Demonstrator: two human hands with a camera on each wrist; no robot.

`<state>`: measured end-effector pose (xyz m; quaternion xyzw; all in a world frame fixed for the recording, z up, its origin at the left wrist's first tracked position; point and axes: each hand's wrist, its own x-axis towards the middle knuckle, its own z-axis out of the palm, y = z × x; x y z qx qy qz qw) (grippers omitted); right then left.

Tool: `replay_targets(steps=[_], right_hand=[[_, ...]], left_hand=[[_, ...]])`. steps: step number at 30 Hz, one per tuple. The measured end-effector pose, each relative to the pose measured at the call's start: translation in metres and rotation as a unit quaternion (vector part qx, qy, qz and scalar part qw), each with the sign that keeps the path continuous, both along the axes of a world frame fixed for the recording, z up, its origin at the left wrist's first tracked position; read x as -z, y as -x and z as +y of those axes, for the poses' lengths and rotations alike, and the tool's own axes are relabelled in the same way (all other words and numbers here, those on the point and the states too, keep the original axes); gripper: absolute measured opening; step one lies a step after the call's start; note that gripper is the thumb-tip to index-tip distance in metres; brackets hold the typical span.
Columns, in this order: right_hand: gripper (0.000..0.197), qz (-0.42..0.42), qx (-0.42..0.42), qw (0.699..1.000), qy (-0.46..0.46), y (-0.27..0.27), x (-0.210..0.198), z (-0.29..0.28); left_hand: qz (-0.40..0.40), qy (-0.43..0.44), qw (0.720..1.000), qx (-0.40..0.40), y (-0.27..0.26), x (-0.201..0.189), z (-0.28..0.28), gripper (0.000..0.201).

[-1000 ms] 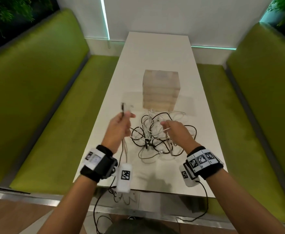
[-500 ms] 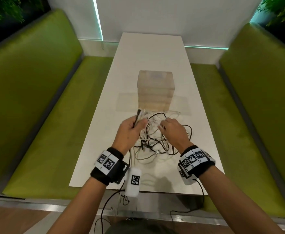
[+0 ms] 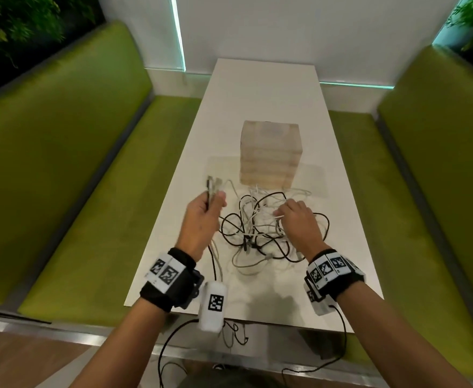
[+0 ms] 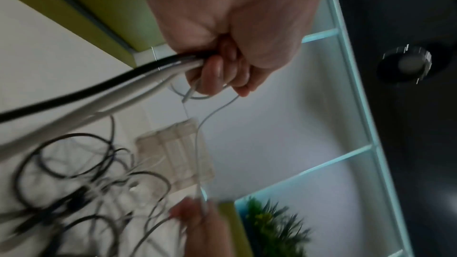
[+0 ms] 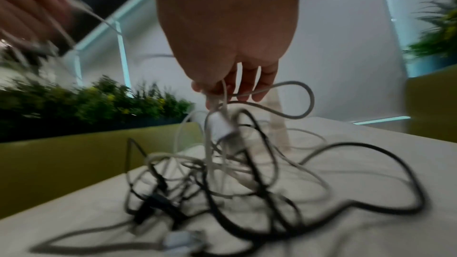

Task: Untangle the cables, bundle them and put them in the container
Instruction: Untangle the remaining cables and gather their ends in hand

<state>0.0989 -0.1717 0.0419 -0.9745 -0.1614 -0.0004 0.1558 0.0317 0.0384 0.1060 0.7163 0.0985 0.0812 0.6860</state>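
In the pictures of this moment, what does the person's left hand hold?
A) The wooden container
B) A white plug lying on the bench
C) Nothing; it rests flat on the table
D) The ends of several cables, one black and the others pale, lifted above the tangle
D: in the left wrist view the left hand curls round one black and several pale cables, and the head view shows it raised beside the tangle.
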Motion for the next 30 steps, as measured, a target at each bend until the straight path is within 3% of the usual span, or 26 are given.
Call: replay_targets(steps=[5,8,9,11,15,18,22,24,26,30], right_hand=[[0.042,-0.025,-0.04,0.999,-0.022,0.014,-0.012,0.025],[0.045,-0.035,-0.053,0.998,-0.022,0.016,-0.019,0.028],[0.046,-0.036,-0.054,0.998,-0.018,0.015,-0.019,0.027],[0.045,-0.054,-0.052,0.997,-0.006,0.015,-0.015,0.022],[0.038,-0.085,-0.025,0.996,0.009,0.011,-0.005,0.01],[0.025,-0.158,-0.054,0.985,-0.042,0.012,-0.001,0.018],[0.011,-0.071,-0.045,0.986,-0.143,0.014,0.004,0.019],[0.004,-0.069,-0.039,0.995,-0.068,0.01,0.017,0.011],[0.019,-0.052,-0.025,0.998,0.008,0.005,0.028,0.003],[0.028,-0.027,0.001,0.999,0.017,-0.002,0.03,0.006]], left_hand=[[0.079,-0.097,0.983,0.137,-0.009,0.031,-0.036,0.041],[0.084,-0.117,0.975,0.17,-0.013,0.036,-0.047,0.054],[0.075,-0.119,0.975,0.174,-0.014,0.036,-0.048,0.051],[0.057,-0.127,0.976,0.165,-0.015,0.036,-0.045,0.039],[0.039,-0.086,0.99,0.107,-0.02,0.032,-0.031,0.038],[0.039,-0.02,0.998,0.052,-0.021,0.025,-0.024,0.031],[0.047,0.028,0.998,-0.011,-0.021,0.021,-0.01,0.029],[0.04,0.047,0.998,-0.033,-0.023,0.018,0.004,0.029],[0.039,0.054,0.998,-0.021,-0.025,0.012,0.014,0.03],[0.034,0.044,0.998,0.035,-0.021,0.002,0.012,0.033]])
